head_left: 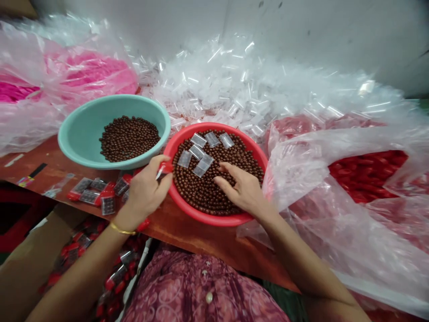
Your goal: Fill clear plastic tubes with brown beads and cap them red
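Note:
My left hand (145, 192), with a yellow bangle on its wrist, is closed on a small red plastic cap (165, 169) at the left rim of the red basin (214, 219). Part of the cap is covered by my fingers. Over the right half of that basin hovers my right hand (243, 187), thumb and forefinger apart and nothing visible between them. Its fingertips are near the shiny brown balls (204, 194), and I cannot tell whether they touch. Several clear plastic boxes (203, 165) lie on top of the balls.
Left of the red basin stands a turquoise basin (77, 134) with more brown balls. Red-capped clear boxes (90, 197) lie by the table's front edge; more fill a carton (40, 255) below. Clear boxes (231, 98) heap behind. Bags hold pink pieces (97, 71) and red pieces (368, 174).

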Demonstrator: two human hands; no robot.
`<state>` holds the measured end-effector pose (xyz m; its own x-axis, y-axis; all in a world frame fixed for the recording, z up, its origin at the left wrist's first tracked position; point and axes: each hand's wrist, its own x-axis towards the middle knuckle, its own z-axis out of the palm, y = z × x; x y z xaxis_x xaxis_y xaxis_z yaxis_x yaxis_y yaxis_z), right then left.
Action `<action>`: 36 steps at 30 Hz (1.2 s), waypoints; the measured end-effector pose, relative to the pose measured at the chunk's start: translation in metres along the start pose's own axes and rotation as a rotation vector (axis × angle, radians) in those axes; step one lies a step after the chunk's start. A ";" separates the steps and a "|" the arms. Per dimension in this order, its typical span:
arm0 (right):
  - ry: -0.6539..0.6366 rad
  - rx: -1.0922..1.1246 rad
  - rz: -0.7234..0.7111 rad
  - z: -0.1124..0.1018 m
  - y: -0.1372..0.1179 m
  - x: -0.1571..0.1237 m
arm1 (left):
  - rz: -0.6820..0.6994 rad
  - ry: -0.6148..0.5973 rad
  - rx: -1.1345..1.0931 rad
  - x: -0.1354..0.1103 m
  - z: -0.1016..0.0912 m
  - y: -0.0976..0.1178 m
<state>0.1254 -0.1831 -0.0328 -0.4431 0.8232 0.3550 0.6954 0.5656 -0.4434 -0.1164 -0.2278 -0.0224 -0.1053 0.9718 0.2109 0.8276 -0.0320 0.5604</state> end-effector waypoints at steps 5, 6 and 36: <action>0.009 -0.042 0.192 -0.008 0.029 -0.007 | -0.105 -0.247 0.634 -0.020 -0.032 -0.060; -0.011 -0.035 0.213 -0.008 0.032 -0.007 | -0.086 -0.254 0.700 -0.021 -0.035 -0.062; -0.155 0.617 0.570 0.006 0.042 0.070 | 0.105 -0.807 -0.206 0.070 0.053 0.041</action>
<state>0.1204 -0.1009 -0.0314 -0.2221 0.9626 -0.1552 0.4230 -0.0483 -0.9048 -0.0607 -0.1486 -0.0272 0.4587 0.8275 -0.3237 0.6854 -0.0977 0.7216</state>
